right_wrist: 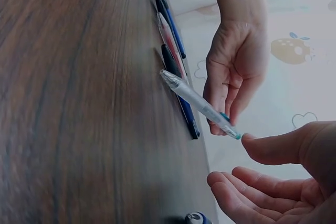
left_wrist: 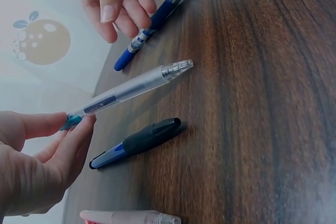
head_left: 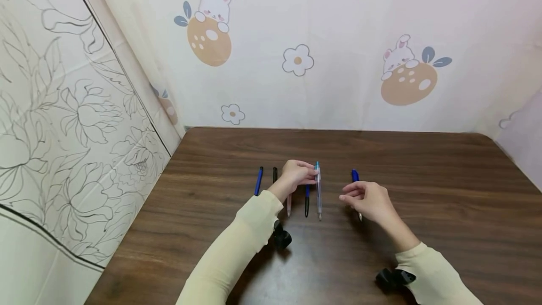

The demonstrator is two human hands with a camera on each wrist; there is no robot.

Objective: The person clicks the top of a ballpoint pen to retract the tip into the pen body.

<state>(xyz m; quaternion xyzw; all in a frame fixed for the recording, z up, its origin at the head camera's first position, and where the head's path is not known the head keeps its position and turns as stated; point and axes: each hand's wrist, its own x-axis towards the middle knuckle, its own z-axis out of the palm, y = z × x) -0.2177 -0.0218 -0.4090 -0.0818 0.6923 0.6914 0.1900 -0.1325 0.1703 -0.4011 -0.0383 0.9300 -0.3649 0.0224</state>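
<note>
My left hand (head_left: 295,174) pinches the teal end of a clear ballpoint pen (head_left: 318,196) between thumb and fingers. In the left wrist view this pen (left_wrist: 131,86) slants, its silver tip toward the wooden table. To its right, my right hand (head_left: 369,199) hovers over a blue pen (head_left: 354,174) with a silver tip, covering its middle. The right fingers are loosely bent, with a gap between them and the thumb. A blue pen with a black grip (head_left: 306,201) and a pink-and-clear pen (head_left: 289,206) lie left of the clear pen.
Farther left lie a black pen (head_left: 274,174) and another blue pen (head_left: 259,180), both partly hidden by the left arm. The brown wooden table (head_left: 169,248) meets a patterned curtain (head_left: 262,79) at the back. A floral sheet (head_left: 80,116) hangs along the left side.
</note>
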